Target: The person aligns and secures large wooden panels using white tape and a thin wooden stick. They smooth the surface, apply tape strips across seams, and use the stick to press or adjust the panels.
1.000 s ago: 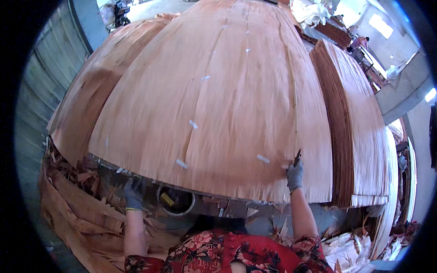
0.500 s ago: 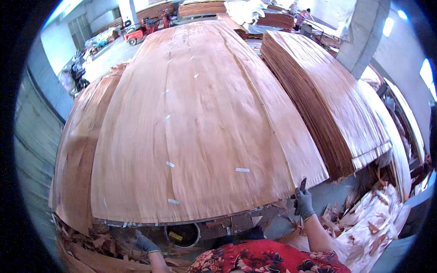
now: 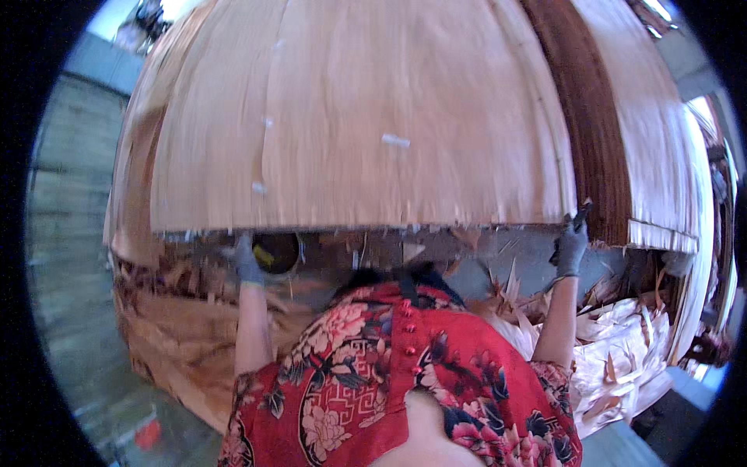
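A wide pale wood veneer sheet [image 3: 350,171] lies in front of me, with small white tape pieces [image 3: 395,141] on it. My left hand [image 3: 249,263], in a grey glove, is at the near edge of the sheet, left of the middle. Its fingers are blurred and partly lost against the edge. My right hand [image 3: 569,251], gloved too, is closed around a dark knife-like tool [image 3: 583,210] at the sheet's near right corner. The tool's tip points away from me.
A thick stack of brown veneer [image 3: 603,156] stands to the right, pale sheets on top. Below the near edge sits a round dark container [image 3: 278,253] with something yellow inside. Veneer scraps [image 3: 622,358] heap at lower right, and larger brown pieces [image 3: 179,327] at lower left.
The view has tilted down toward my body. My left hand has come up to the sheet's near edge, and my right hand stays at the right corner with the tool.
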`<state>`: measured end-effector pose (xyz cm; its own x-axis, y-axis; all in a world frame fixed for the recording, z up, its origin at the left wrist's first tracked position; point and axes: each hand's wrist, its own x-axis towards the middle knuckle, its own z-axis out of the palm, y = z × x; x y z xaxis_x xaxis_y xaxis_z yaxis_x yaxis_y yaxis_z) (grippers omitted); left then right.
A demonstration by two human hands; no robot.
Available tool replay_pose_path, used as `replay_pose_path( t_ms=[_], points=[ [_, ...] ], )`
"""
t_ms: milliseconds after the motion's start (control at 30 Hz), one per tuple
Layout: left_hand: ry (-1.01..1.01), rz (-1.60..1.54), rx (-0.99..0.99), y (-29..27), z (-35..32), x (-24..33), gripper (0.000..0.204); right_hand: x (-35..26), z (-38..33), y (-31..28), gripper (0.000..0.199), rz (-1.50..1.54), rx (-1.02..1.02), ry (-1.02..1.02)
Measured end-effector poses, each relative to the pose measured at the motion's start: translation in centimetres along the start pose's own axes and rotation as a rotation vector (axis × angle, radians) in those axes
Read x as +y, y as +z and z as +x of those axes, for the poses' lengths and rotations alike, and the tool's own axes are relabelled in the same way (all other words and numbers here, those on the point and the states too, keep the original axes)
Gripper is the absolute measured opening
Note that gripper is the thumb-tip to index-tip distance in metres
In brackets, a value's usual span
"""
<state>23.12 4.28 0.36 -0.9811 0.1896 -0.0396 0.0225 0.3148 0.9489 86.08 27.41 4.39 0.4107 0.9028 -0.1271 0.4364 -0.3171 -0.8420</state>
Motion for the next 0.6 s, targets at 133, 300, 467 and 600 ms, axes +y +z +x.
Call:
replay_pose_path(
  t_ms=[133, 300, 467, 600],
  points=[
    [-0.118, 0.078, 0.004, -0.5, -3.0, -1.1, 0.101, 0.8, 2.1, -0.9, 0.034, -0.008, 0.002, 0.013],
    [-0.005, -0.012, -0.085, -1.0, -7.4, -2.3, 0.089, 2.0, 3.5, -1.8, 0.035, -0.075, -0.123, -0.007],
    [0.098, 0.175, 0.055, -1.0, -9.2, -2.1, 0.076, 1.9, 3.1, -2.4, 0.046, -0.072, -0.135, -0.369],
    [0.029, 0.011, 0.077, -2.2, -6.2, -0.7, 0.087, -1.4, 0.7, -1.8, 0.045, 0.006, -0.244, -0.093]
  ],
)
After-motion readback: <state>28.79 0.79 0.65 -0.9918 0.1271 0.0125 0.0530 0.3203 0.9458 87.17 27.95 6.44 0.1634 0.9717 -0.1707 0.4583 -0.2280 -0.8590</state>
